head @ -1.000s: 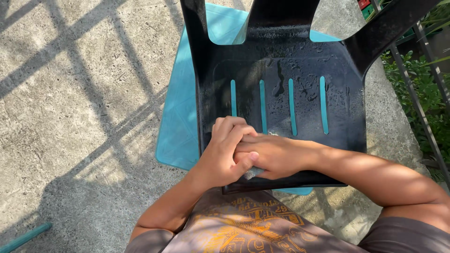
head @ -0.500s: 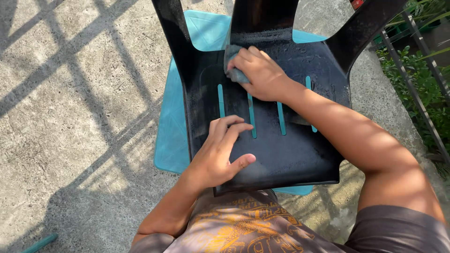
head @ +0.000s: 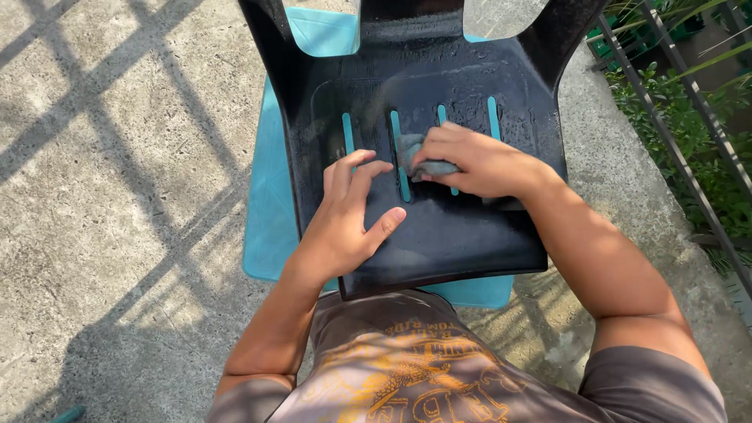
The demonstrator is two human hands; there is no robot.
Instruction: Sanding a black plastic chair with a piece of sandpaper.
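- A small grey-blue cloth (head: 413, 150) lies bunched on the seat of a black plastic chair (head: 462, 227), just over the middle slots, pinned there under the right hand (head: 478, 163).
- The right hand is curled over the cloth, fingertips pressed down on it and knuckles raised; the cloth pokes out past the fingers toward the left.
- The left hand (head: 348, 223) lies flat and open on the seat just beside the right one, fingers spread and thumb out to the side, gripping nothing.
- The seat has four narrow slots (head: 347, 133) through which a turquoise colour shows; its surface looks wet and streaked in the upper part.
- The chair stands over a turquoise sheet or board (head: 270, 219), which sticks out to the left and along the near edge.
- Under it all is a rough concrete floor (head: 117, 196) crossed by striped shadows.
- To the right runs a dark metal railing (head: 689, 149) with green plants (head: 689, 110) behind it.
- At the bottom, the person's grey shirt (head: 407, 368) with an orange print fills the view.
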